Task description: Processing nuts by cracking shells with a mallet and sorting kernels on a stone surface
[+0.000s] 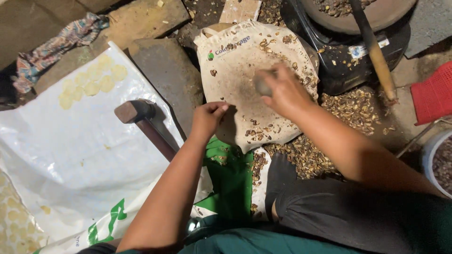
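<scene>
My right hand grips a small dark stone over a cream cloth bag spread on a block. The hand and stone are blurred by motion. Brown nut shells and kernels lie scattered on the cloth. My left hand rests at the cloth's near left edge, its fingers curled together; whether it pinches a nut I cannot tell. Both forearms reach forward from the bottom of the view.
A heap of broken shells lies right of the cloth. A hammer rests on a white plastic sack. A wooden-handled tool leans over a dark pan of nuts. A red crate and a bucket stand at right.
</scene>
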